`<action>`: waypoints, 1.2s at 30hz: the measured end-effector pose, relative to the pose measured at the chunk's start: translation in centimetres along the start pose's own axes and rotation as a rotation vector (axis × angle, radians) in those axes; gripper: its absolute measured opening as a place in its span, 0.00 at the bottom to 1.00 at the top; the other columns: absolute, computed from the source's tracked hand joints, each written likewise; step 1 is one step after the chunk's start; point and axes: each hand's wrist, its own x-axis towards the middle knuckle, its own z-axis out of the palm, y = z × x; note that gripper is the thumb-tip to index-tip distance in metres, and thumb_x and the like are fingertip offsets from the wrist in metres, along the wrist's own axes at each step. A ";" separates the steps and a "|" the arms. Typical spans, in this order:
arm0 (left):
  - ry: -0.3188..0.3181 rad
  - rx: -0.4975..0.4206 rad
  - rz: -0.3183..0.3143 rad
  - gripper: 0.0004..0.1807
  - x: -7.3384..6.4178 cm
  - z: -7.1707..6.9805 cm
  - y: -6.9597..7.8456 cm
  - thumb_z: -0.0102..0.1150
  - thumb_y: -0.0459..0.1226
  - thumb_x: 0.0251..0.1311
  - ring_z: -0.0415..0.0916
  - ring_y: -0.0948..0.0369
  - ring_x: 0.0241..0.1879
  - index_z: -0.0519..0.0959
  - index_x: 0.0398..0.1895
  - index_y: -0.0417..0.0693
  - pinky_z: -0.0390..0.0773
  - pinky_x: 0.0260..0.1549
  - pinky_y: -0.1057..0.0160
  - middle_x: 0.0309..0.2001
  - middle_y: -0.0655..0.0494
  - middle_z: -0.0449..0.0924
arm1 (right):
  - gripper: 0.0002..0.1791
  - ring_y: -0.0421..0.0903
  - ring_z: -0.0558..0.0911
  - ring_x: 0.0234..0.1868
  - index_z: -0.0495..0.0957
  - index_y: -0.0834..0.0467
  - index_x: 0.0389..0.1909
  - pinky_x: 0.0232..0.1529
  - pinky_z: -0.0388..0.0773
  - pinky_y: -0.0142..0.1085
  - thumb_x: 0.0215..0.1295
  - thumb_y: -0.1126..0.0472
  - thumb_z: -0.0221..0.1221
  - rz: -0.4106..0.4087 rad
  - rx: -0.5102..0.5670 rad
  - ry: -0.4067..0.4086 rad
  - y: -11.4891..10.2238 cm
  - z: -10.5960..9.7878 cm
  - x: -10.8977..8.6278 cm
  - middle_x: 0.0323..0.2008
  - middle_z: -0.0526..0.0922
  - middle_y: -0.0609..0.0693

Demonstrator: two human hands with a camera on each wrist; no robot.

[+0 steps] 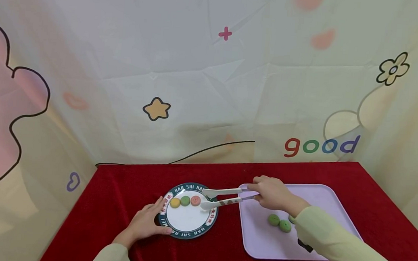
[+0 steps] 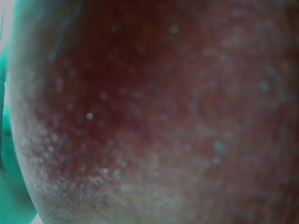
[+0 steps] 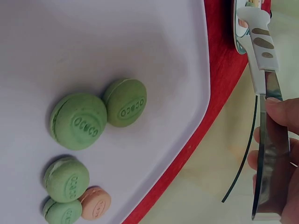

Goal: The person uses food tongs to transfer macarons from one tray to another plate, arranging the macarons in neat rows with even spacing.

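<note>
The tongs look glossy metal and smooth plastic, the cloth velvety.

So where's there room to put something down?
On the plate, the white part nearer than the three macarons; on the red cloth, the strip between plate and tray, in front of the tongs. It's crowded by the tongs' tips and mid-tray, around the green macarons.

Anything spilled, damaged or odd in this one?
Nothing looks spilled or damaged on the plate or tray. The left wrist view is odd: a blurred reddish surface fills most of it, so little else shows.
</note>
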 end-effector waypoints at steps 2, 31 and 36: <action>-0.001 0.001 -0.003 0.59 0.0 0.0 0.0 0.62 0.65 0.29 0.53 0.49 0.62 0.51 0.67 0.52 0.63 0.53 0.41 0.67 0.51 0.53 | 0.14 0.40 0.67 0.24 0.81 0.54 0.37 0.20 0.63 0.28 0.46 0.63 0.63 0.006 0.000 -0.005 0.1 -0.1 -0.1 0.23 0.72 0.45; -0.005 -0.002 -0.008 0.59 0.1 0.1 -0.1 0.61 0.66 0.28 0.53 0.49 0.62 0.52 0.67 0.53 0.64 0.52 0.41 0.67 0.52 0.53 | 0.14 0.38 0.68 0.26 0.81 0.55 0.37 0.23 0.66 0.27 0.44 0.62 0.65 0.017 0.016 0.029 1.4 -1.9 -2.7 0.26 0.76 0.45; -0.004 0.000 -0.009 0.59 0.2 0.1 0.0 0.62 0.66 0.28 0.53 0.49 0.62 0.52 0.67 0.52 0.65 0.52 0.41 0.67 0.51 0.54 | 0.14 0.38 0.68 0.26 0.81 0.55 0.37 0.23 0.66 0.27 0.44 0.62 0.64 0.011 0.009 0.040 1.7 -2.0 -3.3 0.26 0.75 0.45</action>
